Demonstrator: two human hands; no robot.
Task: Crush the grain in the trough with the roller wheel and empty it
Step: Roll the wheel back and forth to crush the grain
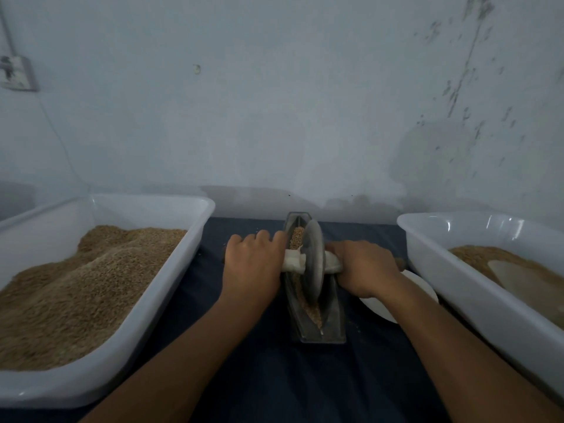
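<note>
Gripping the axle at frame centre, left hand (251, 264) and right hand (364, 267) clench either side of the wheel (314, 264), probably heavy and stiff, standing in the grain-filled trough (332, 325).

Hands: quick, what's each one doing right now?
Left hand: gripping the roller's left handle.
Right hand: gripping its right handle.

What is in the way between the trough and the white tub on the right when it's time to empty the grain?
A white dish lies on the cloth between the trough and the right tub, partly under the right hand. Nothing else visible stands between them.
</note>
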